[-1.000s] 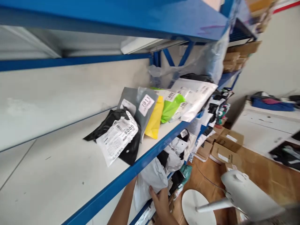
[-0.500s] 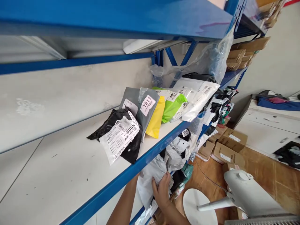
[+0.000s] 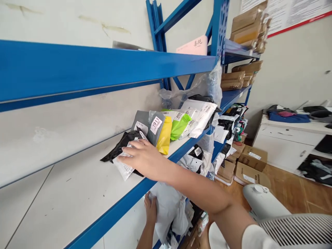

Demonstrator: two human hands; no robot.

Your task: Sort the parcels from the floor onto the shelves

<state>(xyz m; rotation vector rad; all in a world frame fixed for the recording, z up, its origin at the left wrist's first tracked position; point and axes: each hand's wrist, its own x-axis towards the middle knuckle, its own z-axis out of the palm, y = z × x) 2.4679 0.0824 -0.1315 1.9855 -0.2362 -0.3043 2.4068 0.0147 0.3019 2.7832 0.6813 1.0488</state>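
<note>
Two bare hands at work on two levels of a blue rack

From where I stand, the right arm stretches up and across from the lower right, bent a little at the elbow, a white sleeve (image 3: 255, 237) pushed high. Its right hand (image 3: 145, 159) lies palm down with the fingers spread and pointing left, laid over a white labelled packet (image 3: 124, 169) on the upper shelf (image 3: 77, 197). The thumb is hidden, so I cannot tell whether the fingers have closed on it.

Lower down, the left forearm rises steeply, and the left hand (image 3: 150, 209) is at the near edge of a pale grey bag (image 3: 166, 204) below the blue rail (image 3: 103, 214). Its fingers are curled; how firmly they grip, I cannot tell.

That bag is soft plastic, full and creased, drooping in folds. The white packet is flat and smooth, its small print partly covered by the hand; it lies over a black pouch (image 3: 121, 145), crinkled and glossy, which tapers to a point at the left.

Just beyond lean a grey mailer (image 3: 152, 138) marked 7011, a bright yellow packet (image 3: 164, 135), a lime-green one and a broad white mailer (image 3: 201, 122), slanting along the shelf.
</note>
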